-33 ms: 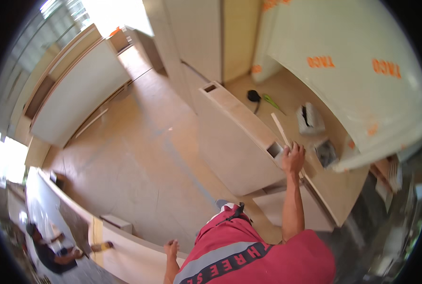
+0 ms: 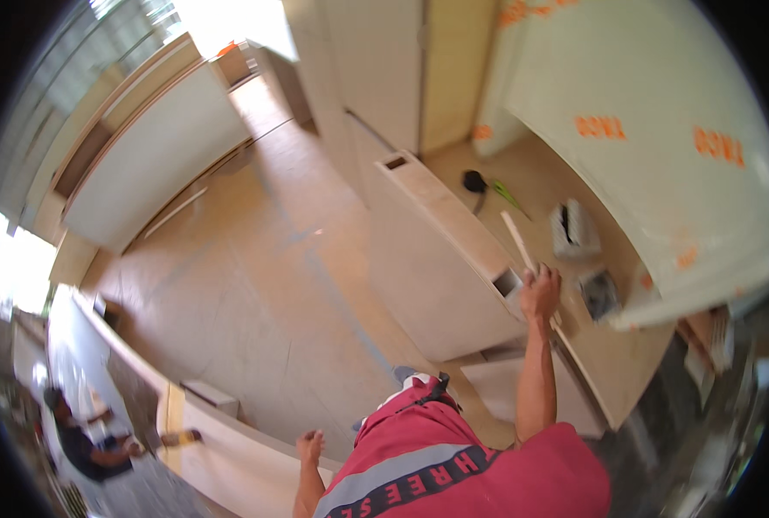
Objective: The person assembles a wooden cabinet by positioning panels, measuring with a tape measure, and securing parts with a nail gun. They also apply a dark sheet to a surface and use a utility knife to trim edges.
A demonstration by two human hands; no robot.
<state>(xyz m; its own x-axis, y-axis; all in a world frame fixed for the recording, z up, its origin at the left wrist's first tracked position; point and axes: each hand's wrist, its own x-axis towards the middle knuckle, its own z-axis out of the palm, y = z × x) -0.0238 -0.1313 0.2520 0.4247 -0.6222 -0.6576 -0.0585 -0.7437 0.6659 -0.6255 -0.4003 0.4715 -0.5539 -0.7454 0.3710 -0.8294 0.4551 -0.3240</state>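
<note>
My right hand (image 2: 540, 293) is closed around a thin pale wooden strip (image 2: 515, 237), which slants up and leftward from my fingers. That hand sits beside the square opening (image 2: 507, 282) at the near end of a long box-shaped wooden panel (image 2: 453, 224). My left hand (image 2: 311, 446) is low at the front, with loosely bent fingers and nothing visible in them. It is nearest to a curved pale panel edge (image 2: 237, 457).
On the wooden board right of the panel lie a black round tool (image 2: 474, 181), a green-handled tool (image 2: 503, 192), a white wrapped pack (image 2: 574, 229) and a grey packet (image 2: 599, 293). Plastic sheeting (image 2: 626, 173) hangs behind. A co-worker (image 2: 91, 445) is at lower left, near a brush-like tool (image 2: 181, 438).
The view has shifted slightly, so the panel and tools appear a little farther right and lower. My right hand keeps its hold on the wooden strip.
</note>
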